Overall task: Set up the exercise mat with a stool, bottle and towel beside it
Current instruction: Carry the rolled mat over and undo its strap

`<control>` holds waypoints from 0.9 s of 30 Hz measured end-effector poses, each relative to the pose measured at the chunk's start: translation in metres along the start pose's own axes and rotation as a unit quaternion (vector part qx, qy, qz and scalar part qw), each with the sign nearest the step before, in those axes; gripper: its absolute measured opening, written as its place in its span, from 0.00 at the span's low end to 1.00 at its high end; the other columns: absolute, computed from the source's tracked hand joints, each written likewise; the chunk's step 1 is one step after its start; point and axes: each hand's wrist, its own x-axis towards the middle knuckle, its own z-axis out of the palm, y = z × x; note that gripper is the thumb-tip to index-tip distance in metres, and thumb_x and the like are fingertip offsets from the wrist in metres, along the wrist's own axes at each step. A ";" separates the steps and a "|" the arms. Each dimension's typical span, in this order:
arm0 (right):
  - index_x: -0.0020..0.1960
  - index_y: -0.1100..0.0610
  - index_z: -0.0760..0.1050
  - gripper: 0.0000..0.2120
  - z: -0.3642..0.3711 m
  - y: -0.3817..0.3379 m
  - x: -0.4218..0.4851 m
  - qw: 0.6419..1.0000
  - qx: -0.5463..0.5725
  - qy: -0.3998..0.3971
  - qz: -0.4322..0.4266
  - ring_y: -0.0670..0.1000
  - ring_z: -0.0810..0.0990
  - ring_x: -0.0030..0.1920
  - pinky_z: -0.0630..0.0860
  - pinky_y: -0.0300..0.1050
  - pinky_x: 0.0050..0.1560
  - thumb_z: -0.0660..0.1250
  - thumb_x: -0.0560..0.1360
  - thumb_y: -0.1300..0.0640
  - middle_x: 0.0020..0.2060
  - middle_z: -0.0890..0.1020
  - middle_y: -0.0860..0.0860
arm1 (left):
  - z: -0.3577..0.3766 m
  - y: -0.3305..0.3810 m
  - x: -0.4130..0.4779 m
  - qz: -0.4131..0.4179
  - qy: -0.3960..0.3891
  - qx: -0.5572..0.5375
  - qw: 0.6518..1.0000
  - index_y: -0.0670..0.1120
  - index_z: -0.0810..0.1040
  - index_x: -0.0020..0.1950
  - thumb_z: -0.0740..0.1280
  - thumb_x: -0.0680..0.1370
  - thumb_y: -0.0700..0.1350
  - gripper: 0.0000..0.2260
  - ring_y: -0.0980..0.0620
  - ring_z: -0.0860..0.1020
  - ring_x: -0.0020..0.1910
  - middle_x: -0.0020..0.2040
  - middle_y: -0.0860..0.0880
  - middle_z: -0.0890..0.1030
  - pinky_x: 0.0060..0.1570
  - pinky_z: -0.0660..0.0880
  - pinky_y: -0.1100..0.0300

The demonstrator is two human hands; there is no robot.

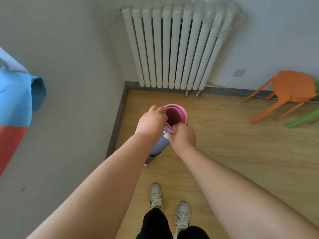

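A rolled exercise mat [177, 116], pink inside and grey-blue outside, stands upright on the wood floor in the room's corner. My left hand [151, 122] grips the mat's top rim on its left side, fingers curled into the roll. My right hand [183, 136] pinches the mat's outer edge at the near side of the rim. An orange stool [291, 88] stands by the far wall at the right. No bottle or towel is in view.
A white radiator [174, 47] hangs on the far wall behind the mat. A green stool's leg [303, 118] shows at the right edge. A blue and red banner [13, 100] hangs on the left wall. My shoes [170, 207] stand on the floor below.
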 end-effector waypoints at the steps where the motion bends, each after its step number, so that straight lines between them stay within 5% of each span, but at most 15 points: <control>1: 0.42 0.54 0.80 0.07 0.004 -0.003 0.008 1.000 0.014 -0.002 0.012 0.56 0.76 0.52 0.70 0.43 0.42 0.72 0.71 0.50 0.42 0.82 0.51 | 0.005 -0.007 0.008 0.004 0.004 0.005 1.000 0.50 0.79 0.61 0.71 0.70 0.36 0.21 0.49 0.69 0.58 0.61 0.50 0.72 0.42 0.72 0.62; 5: 0.40 0.55 0.81 0.06 0.019 0.001 0.030 0.995 0.077 -0.009 0.063 0.58 0.79 0.49 0.74 0.44 0.43 0.73 0.70 0.53 0.36 0.83 0.52 | 0.033 -0.022 0.037 0.017 -0.026 -0.044 0.999 0.52 0.75 0.63 0.69 0.73 0.40 0.19 0.47 0.71 0.51 0.54 0.48 0.70 0.36 0.69 0.58; 10: 0.38 0.55 0.78 0.06 0.024 0.033 0.052 0.990 0.098 -0.002 0.105 0.61 0.78 0.48 0.66 0.42 0.39 0.72 0.71 0.55 0.31 0.76 0.50 | 0.064 0.000 0.065 0.030 -0.100 -0.147 0.984 0.53 0.71 0.69 0.63 0.76 0.37 0.22 0.46 0.76 0.50 0.63 0.48 0.70 0.46 0.76 0.53; 13: 0.44 0.55 0.80 0.05 0.011 0.060 0.070 0.990 0.075 -0.013 0.121 0.60 0.78 0.50 0.67 0.43 0.40 0.71 0.73 0.54 0.35 0.77 0.50 | 0.073 0.029 0.081 0.046 -0.130 -0.154 0.978 0.54 0.64 0.74 0.61 0.73 0.30 0.33 0.45 0.76 0.52 0.69 0.50 0.66 0.43 0.74 0.55; 18: 0.54 0.56 0.78 0.11 0.000 0.111 0.089 0.992 -0.005 0.032 0.124 0.60 0.79 0.51 0.67 0.45 0.40 0.69 0.74 0.52 0.54 0.76 0.53 | 0.101 0.078 0.105 0.027 -0.167 -0.172 0.970 0.58 0.48 0.77 0.58 0.71 0.29 0.41 0.47 0.73 0.37 0.74 0.55 0.60 0.30 0.69 0.56; 22: 0.58 0.56 0.72 0.14 -0.001 0.163 0.104 0.989 -0.018 0.062 0.136 0.59 0.79 0.52 0.67 0.46 0.40 0.69 0.74 0.53 0.59 0.73 0.53 | 0.147 0.121 0.119 -0.010 -0.194 -0.161 0.968 0.53 0.45 0.78 0.59 0.72 0.31 0.40 0.44 0.78 0.50 0.76 0.52 0.57 0.32 0.70 0.56; 27: 0.65 0.56 0.68 0.19 0.001 0.244 0.126 0.981 0.038 0.083 0.168 0.60 0.80 0.52 0.70 0.47 0.41 0.68 0.75 0.56 0.59 0.73 0.54 | 0.215 0.189 0.148 -0.024 -0.225 -0.163 0.960 0.52 0.45 0.78 0.58 0.72 0.30 0.39 0.47 0.77 0.47 0.77 0.53 0.52 0.29 0.64 0.60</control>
